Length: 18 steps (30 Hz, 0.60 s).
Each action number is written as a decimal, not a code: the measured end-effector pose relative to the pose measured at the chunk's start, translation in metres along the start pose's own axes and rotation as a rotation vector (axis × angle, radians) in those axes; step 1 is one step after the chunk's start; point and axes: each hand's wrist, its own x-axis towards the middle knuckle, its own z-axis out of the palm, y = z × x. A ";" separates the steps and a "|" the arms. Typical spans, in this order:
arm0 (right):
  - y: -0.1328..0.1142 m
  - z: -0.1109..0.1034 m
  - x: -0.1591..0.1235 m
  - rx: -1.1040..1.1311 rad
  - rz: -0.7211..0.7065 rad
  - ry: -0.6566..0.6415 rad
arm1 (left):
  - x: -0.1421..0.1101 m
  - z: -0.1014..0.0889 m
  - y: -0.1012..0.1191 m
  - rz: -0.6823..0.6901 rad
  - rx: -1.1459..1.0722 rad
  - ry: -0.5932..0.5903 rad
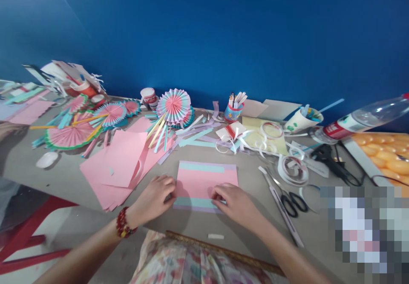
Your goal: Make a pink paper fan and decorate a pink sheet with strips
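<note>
A pink paper sheet [207, 181] with teal and lilac strips along its far and near edges lies flat on the grey table [70, 177] in front of me. My left hand [155, 199], with a red bead bracelet on the wrist, has its curled fingers pressing the sheet's near left corner. My right hand [235, 203] pinches the near edge at the teal strip, fingers bent down on the paper.
A stack of pink sheets [121, 164] lies to the left. Pleated paper fans [174, 105] and loose strips fill the back. Scissors [292, 201], a ruler [284, 213], tape rolls [292, 169], a glue gun [329, 156], a pencil cup [233, 110] and a plastic bottle [361, 120] sit to the right.
</note>
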 end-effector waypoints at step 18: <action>0.004 0.003 -0.001 0.023 -0.015 0.011 | 0.000 -0.001 0.001 -0.012 0.010 -0.015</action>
